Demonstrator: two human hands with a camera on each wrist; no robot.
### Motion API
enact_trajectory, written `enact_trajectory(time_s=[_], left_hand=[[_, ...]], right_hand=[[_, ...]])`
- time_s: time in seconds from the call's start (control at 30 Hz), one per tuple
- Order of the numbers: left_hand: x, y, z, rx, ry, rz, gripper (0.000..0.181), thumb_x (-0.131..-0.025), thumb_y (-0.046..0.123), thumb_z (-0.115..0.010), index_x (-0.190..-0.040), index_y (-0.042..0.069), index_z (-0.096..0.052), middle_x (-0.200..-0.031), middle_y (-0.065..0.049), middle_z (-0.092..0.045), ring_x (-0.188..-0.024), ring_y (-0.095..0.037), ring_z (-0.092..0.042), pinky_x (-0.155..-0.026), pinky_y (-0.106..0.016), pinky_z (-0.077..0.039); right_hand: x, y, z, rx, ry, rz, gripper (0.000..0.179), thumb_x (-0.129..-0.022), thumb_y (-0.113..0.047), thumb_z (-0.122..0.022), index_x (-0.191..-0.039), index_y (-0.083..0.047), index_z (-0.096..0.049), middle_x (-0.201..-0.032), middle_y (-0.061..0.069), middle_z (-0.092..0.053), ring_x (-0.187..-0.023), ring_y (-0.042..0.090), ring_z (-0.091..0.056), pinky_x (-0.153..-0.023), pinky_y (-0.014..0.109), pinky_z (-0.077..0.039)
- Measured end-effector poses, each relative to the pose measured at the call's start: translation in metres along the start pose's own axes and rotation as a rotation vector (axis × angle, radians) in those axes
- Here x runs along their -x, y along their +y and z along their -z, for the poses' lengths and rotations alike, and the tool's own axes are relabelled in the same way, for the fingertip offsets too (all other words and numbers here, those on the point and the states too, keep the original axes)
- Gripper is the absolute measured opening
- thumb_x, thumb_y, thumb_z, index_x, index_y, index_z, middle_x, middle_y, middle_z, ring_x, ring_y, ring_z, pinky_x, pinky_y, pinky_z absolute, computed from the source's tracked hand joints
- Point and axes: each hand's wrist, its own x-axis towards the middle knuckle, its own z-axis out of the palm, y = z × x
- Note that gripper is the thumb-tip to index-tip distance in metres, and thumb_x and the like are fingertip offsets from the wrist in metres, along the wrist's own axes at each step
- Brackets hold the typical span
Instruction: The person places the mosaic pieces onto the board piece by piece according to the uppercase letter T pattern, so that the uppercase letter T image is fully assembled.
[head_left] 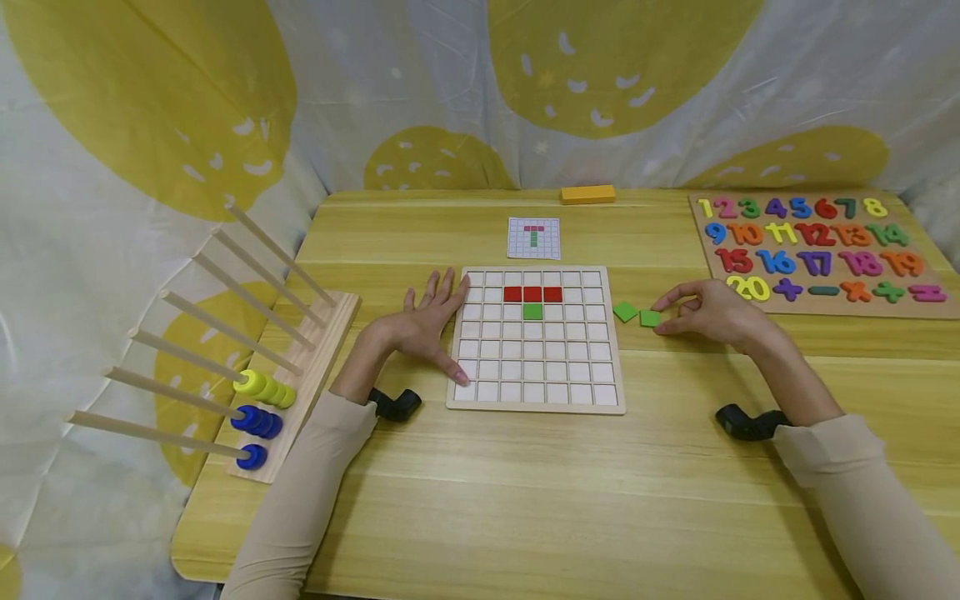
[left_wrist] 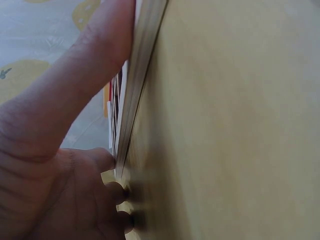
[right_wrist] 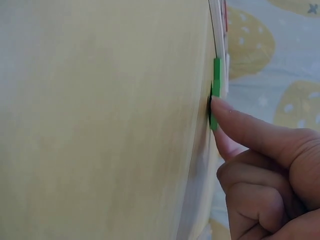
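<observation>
A wooden grid board (head_left: 536, 409) lies mid-table with three red tiles (head_left: 532, 294) in a row and one green tile (head_left: 532, 312) below the middle one. My left hand (head_left: 423, 325) rests spread at the board's left side, thumb on its lower-left cell and index finger by the upper-left edge. Right of the board, my right hand (head_left: 708, 315) pinches a green square tile (head_left: 649, 318) between thumb and index finger. Another green tile (head_left: 625, 312) lies turned on the table between it and the board. In the right wrist view, the thumb meets the green tile (right_wrist: 215, 105) seen edge-on.
Behind the board lies a pattern card (head_left: 534, 238) with a red and green T shape. An orange block (head_left: 587, 195) is at the back edge. A peg rack (head_left: 330, 333) with yellow and blue beads stands left; a number board (head_left: 825, 304) lies right.
</observation>
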Motion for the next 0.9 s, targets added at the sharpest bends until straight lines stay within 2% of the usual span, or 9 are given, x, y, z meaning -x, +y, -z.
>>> enact_trajectory(time_s=[0.17, 0.37, 0.57, 0.67, 0.9], left_hand=[[0.0, -0.001, 0.0, 0.006, -0.002, 0.0, 0.155, -0.068, 0.057, -0.093, -0.163, 0.016, 0.023, -0.166, -0.015, 0.038, -0.153, -0.036, 0.037, -0.121, -0.07, 0.018], [0.001, -0.002, -0.001, 0.012, -0.001, 0.001, 0.155, -0.068, 0.057, -0.093, -0.163, 0.017, 0.023, -0.166, -0.014, 0.038, -0.153, -0.035, 0.038, -0.121, -0.07, 0.018], [0.001, -0.002, -0.001, 0.01, 0.0, 0.0, 0.157, -0.066, 0.059, -0.093, -0.163, 0.017, 0.023, -0.166, -0.014, 0.037, -0.153, -0.036, 0.037, -0.121, -0.071, 0.017], [0.001, -0.002, -0.001, 0.009, 0.004, -0.001, 0.157, -0.066, 0.058, -0.094, -0.163, 0.016, 0.022, -0.166, -0.015, 0.037, -0.154, -0.037, 0.036, -0.121, -0.071, 0.018], [0.001, 0.0, 0.0, 0.013, 0.011, -0.007, 0.156, -0.067, 0.056, -0.094, -0.164, 0.014, 0.021, -0.167, -0.017, 0.035, -0.154, -0.038, 0.035, -0.121, -0.071, 0.018]], right_hand=[[0.0, -0.002, 0.002, 0.02, 0.013, 0.0, 0.04, -0.097, -0.026, -0.075, -0.126, -0.001, -0.066, -0.067, -0.005, -0.043, -0.062, 0.01, -0.038, -0.057, 0.029, -0.03], [-0.001, -0.011, 0.002, 0.035, 0.055, 0.048, 0.044, -0.095, -0.032, -0.076, -0.126, -0.002, -0.068, -0.068, -0.004, -0.037, -0.061, 0.012, -0.032, -0.059, 0.033, -0.03], [-0.003, -0.03, -0.005, 0.026, 0.098, 0.115, 0.041, -0.094, -0.031, -0.078, -0.122, -0.002, -0.07, -0.061, -0.006, -0.032, -0.056, 0.011, -0.028, -0.057, 0.034, -0.028], [-0.006, -0.041, -0.012, -0.002, 0.097, 0.141, 0.037, -0.094, -0.027, -0.079, -0.12, -0.002, -0.072, -0.06, -0.006, -0.031, -0.055, 0.01, -0.025, -0.055, 0.033, -0.026], [-0.017, -0.069, -0.03, -0.013, 0.052, 0.151, 0.036, -0.09, -0.025, -0.083, -0.116, -0.002, -0.074, -0.062, -0.005, -0.029, -0.06, 0.012, -0.027, -0.061, 0.03, -0.028]])
